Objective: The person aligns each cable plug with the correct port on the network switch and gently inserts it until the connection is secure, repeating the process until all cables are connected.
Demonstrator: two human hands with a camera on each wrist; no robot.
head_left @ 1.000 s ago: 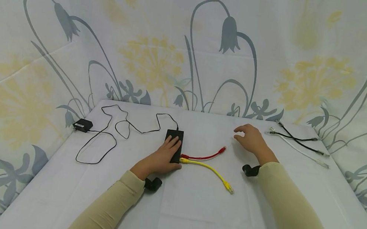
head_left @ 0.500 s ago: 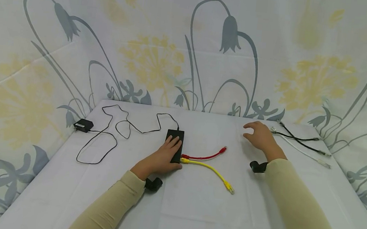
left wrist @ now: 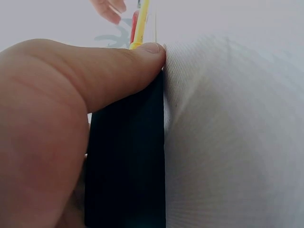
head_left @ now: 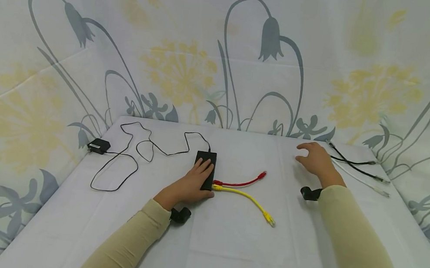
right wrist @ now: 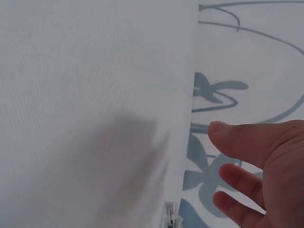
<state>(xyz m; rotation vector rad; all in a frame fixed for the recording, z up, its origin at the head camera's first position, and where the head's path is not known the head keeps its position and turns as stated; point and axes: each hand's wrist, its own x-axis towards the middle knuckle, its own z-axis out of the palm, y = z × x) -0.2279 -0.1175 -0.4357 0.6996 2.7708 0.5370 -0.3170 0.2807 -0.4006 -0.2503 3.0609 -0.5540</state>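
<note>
A black network switch (head_left: pixel 206 155) lies on the white table near the middle. My left hand (head_left: pixel 190 186) rests over it, fingers laid straight across its top and the thumb along its near end. In the left wrist view, the thumb (left wrist: pixel 123 66) lies on the dark end face. A red network cable (head_left: pixel 245 184) and a yellow network cable (head_left: pixel 248 195) run out from its right side, their other plugs loose on the table. My right hand (head_left: pixel 316 160) holds nothing, its fingers apart and lightly bent, left of two black network cables (head_left: pixel 360 170) and a white one (head_left: pixel 359 180).
A black power adapter (head_left: pixel 98 146) lies at the far left. Its thin black cord (head_left: pixel 137 159) loops over the table to the back of the switch. Patterned cloth (head_left: pixel 181 78) hangs behind the table. A clear plug (right wrist: pixel 169 215) shows in the right wrist view.
My right hand has moved right, towards the black and white cables, and now covers the left ends of some. The left hand has stayed on the switch.
</note>
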